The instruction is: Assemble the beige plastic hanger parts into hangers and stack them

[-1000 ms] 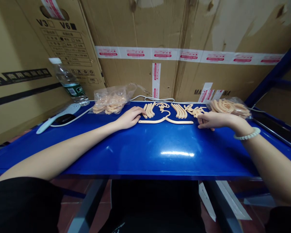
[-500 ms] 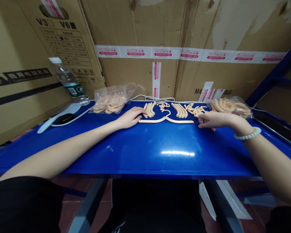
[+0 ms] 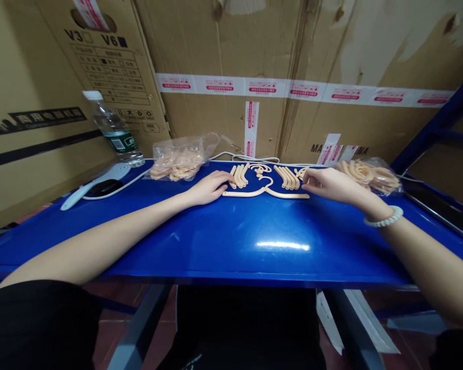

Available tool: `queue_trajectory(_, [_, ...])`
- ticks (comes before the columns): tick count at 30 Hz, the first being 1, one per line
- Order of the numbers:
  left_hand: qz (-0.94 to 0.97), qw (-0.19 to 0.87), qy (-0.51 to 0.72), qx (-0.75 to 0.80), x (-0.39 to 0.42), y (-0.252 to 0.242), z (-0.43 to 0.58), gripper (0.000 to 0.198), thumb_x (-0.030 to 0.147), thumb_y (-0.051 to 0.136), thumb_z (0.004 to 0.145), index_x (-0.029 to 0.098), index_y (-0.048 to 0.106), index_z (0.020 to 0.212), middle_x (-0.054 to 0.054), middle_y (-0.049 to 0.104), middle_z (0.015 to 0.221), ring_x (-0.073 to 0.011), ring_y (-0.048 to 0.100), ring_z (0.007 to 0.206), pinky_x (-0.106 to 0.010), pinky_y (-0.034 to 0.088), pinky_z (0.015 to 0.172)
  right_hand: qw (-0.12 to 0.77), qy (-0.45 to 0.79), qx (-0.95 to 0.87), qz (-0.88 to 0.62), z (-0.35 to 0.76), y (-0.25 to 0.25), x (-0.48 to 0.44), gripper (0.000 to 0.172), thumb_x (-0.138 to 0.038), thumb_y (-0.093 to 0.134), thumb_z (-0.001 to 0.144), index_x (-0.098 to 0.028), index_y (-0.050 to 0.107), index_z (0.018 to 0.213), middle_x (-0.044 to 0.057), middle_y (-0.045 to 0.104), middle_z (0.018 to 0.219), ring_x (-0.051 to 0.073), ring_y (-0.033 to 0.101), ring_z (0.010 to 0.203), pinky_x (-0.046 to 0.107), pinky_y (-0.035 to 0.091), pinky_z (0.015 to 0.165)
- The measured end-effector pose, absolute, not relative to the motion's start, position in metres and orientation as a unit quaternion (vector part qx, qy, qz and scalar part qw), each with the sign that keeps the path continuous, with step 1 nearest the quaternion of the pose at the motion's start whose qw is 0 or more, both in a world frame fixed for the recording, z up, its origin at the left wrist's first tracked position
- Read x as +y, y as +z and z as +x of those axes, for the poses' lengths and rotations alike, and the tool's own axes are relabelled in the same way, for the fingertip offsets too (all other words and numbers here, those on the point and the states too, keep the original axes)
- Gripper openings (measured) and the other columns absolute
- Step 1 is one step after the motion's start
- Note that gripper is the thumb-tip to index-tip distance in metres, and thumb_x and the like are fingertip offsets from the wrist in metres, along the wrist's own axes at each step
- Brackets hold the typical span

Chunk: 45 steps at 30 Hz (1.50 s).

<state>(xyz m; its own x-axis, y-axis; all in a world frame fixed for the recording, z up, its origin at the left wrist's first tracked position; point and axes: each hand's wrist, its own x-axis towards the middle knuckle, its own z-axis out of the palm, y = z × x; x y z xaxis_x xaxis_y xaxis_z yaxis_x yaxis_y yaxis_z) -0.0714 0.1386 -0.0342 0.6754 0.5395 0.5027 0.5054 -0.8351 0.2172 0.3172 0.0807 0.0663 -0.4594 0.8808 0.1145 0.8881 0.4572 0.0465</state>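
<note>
A beige hanger (image 3: 265,191), made up of two curved arms and a hook, lies flat on the blue table. My left hand (image 3: 208,188) rests palm down at its left end, fingers stretched out, the tips beside the left row of loose hanger arms (image 3: 239,176). Just past the hanger's right end is my right hand (image 3: 326,184), its fingers bent and pinched together; whatever they hold is hidden. Another row of hanger arms (image 3: 287,177) lies close to those fingertips. Small beige pieces (image 3: 301,172) behind the right hand are mostly covered. Loose hooks (image 3: 261,168) lie between the two rows.
Clear bags of beige parts stand at left (image 3: 177,162) and right (image 3: 370,174). Toward the left are a water bottle (image 3: 119,136), a light blue hairbrush (image 3: 96,186) and a black mouse-like object (image 3: 106,189). A phone (image 3: 442,211) lies right. Cardboard boxes (image 3: 224,118) wall the back.
My right hand has moved left, from the pile of small pieces to the hanger's right end. The left hand stays in place. The view has shifted slightly.
</note>
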Motion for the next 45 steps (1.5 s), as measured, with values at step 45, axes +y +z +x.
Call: queue_trajectory(45, [0.78,0.236,0.521,0.252,0.027,0.003,-0.001,0.023,0.038,0.06,0.099,0.022,0.076,0.098,-0.008,0.076,0.111,-0.0242,0.069,0.114,-0.043,0.056,0.102,0.504,0.373,-0.679,-0.383,0.239,0.045,-0.002,0.029,-0.046,0.078,0.084,-0.027,0.076,0.106,0.006,0.078,0.098,0.023,0.072,0.077,0.036,0.059,0.065])
